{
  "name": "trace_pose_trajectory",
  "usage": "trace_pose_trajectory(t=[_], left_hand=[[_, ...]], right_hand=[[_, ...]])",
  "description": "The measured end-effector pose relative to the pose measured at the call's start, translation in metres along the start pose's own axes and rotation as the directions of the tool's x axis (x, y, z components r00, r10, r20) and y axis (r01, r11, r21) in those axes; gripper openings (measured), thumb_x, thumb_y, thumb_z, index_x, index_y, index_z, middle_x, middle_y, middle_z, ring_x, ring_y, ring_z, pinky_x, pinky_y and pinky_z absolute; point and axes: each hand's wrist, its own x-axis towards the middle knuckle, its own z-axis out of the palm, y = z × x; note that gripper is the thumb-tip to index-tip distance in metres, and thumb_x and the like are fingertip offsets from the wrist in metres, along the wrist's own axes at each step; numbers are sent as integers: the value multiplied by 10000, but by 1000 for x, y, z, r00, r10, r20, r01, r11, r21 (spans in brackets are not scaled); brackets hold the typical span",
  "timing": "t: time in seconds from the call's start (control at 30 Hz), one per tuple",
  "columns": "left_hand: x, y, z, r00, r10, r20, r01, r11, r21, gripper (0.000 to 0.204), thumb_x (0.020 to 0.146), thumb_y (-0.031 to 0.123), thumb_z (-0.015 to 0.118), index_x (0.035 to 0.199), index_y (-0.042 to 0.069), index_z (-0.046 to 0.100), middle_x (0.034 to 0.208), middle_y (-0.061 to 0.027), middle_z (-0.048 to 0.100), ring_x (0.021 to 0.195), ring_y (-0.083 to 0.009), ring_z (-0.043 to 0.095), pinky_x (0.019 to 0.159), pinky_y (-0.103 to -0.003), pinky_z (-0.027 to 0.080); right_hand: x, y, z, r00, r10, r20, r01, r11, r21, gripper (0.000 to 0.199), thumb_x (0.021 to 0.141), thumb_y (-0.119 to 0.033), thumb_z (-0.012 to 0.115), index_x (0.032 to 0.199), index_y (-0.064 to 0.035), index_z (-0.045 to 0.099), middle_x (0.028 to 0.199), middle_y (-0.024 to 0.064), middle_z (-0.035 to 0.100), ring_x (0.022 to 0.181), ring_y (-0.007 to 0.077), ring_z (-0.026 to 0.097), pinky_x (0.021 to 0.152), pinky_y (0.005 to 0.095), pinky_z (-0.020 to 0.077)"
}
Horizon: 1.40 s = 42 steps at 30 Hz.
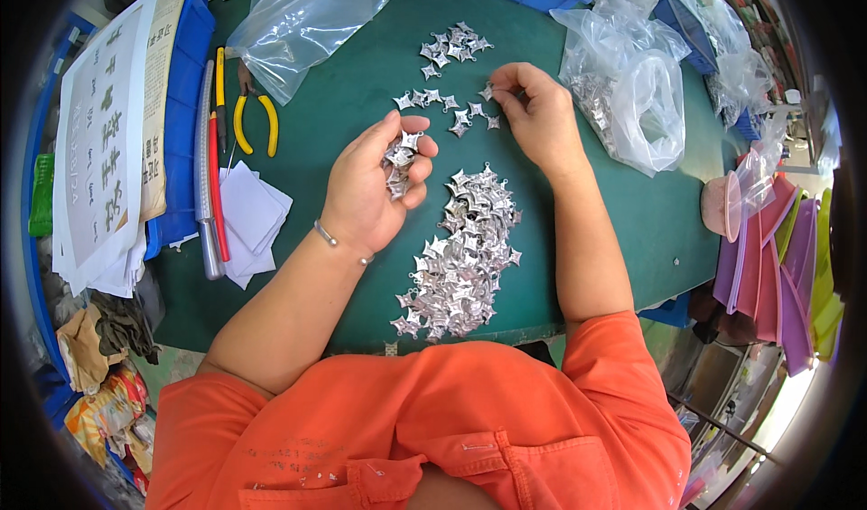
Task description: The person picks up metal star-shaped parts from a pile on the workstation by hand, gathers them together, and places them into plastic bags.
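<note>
My left hand is curled shut around a small stack of shiny silver star-shaped metal charms, held just above the green tabletop. My right hand rests farther out on the tabletop, its thumb and forefinger pinched together on one loose silver charm at the edge of a thin scatter of the same pieces. A second little cluster of charms lies beyond that scatter, apart from both hands. Between my forearms, close to my orange shirt, sits the big heap of silver charms, running from near my left thumb down to the tabletop's near edge. To my left lie yellow-handled pliers, a red rod and a clear tube side by side, and some white paper squares. A clear plastic bag lies flat beyond the pliers; a crumpled clear bag holding more silver pieces sits just right of my right hand.
</note>
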Motion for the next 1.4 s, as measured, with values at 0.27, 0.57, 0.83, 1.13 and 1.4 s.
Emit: trace_pose_trajectory(t=[0.27,0.57,0.83,1.13,1.4], left_hand=[[0,-1,2,1000,7,-23,-6,1000,19,282,981,275,424,1040,21,532,842,-73,559,607,-94,484,432,-216,350],[2,0,-3,1000,10,1,-10,1000,6,297,976,291,431,1024,23,548,816,-76,582,618,-106,510,454,-242,357],[1,-1,2,1000,1,-26,-1,1000,17,288,982,281,423,1055,19,517,849,-77,553,607,-99,474,432,-218,343],[1,-1,1,1000,9,-13,-9,1000,16,285,984,279,420,1054,20,517,855,-78,545,612,-100,473,437,-220,348],[1,-1,0,1000,3,-13,-3,1000,18,288,984,281,420,1059,20,515,853,-78,546,612,-100,474,439,-219,351]], right_hand=[[-2,-6,-4,995,-94,-17,92,993,-70,199,718,68,644,892,-12,593,821,123,607,775,290,603,710,347,493],[-6,-7,-40,833,7,554,-339,797,500,79,819,20,646,889,9,612,836,24,636,770,87,580,680,241,477],[-10,-15,-22,963,29,269,-39,999,34,196,713,38,665,898,1,615,828,120,605,740,226,602,682,313,495],[-10,-11,-35,929,95,359,-194,948,251,90,830,43,574,916,32,598,816,39,618,757,106,576,704,245,480],[-11,-10,-27,937,-36,348,-24,986,167,204,764,63,620,954,-12,612,887,38,621,802,120,576,696,254,472]])
